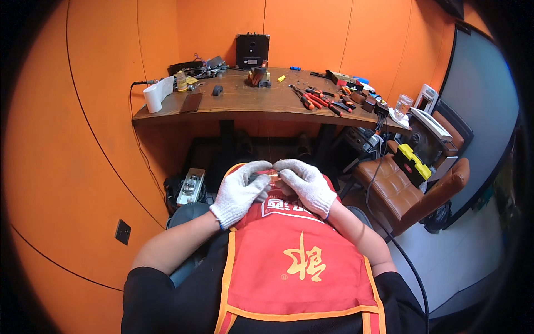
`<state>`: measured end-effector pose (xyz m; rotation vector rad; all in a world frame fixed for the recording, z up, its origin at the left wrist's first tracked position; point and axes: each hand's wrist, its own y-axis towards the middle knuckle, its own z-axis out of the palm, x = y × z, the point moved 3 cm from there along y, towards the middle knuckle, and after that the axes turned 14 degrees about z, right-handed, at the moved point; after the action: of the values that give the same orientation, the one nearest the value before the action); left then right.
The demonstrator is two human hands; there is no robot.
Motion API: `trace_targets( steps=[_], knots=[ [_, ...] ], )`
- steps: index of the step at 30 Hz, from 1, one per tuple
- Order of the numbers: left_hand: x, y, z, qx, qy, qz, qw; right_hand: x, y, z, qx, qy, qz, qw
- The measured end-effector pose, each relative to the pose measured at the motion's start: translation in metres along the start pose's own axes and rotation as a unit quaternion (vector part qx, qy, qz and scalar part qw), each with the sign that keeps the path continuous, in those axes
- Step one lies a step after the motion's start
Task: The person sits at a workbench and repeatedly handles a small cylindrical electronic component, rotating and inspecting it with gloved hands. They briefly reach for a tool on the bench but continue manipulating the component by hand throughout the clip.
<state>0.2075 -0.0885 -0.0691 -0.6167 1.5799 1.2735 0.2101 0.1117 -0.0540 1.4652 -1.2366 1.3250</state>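
Observation:
In white knit gloves, my left hand (240,192) and my right hand (305,185) meet above my lap, over the red apron (300,267) with orange trim. Between their fingertips is a small copper-coloured piece (273,176), perhaps wire; it is too small to tell its kind. Both hands have their thumbs and fingers closed on it, one from each side. The fingers hide most of the piece.
Ahead stands a wooden table (245,103) bearing red-handled pliers (314,99), a paper roll (152,98), a bottle (181,81) and a black speaker box (252,51). On the right, a brown chair (384,181) holds a yellow-and-black toolbox (413,164). A black cable (397,245) hangs beside my right arm.

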Motion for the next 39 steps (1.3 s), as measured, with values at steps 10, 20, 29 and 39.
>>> trace_targets(
  steps=[10,20,29,39],
  knots=[
    [-0.006,0.005,-0.007,0.026,-0.041,0.021,0.999,0.005,-0.005,-0.001,0.030,0.026,0.022,0.999],
    [-0.004,0.005,-0.010,0.052,-0.030,-0.063,0.996,0.010,-0.008,0.001,-0.060,-0.099,-0.106,0.988],
    [-0.003,0.004,-0.006,0.052,0.008,-0.060,0.997,0.014,-0.011,0.002,-0.074,-0.203,-0.168,0.962],
    [0.000,0.005,-0.005,0.030,-0.046,-0.040,0.998,0.017,-0.011,-0.002,-0.084,-0.202,-0.086,0.972]
  ],
)
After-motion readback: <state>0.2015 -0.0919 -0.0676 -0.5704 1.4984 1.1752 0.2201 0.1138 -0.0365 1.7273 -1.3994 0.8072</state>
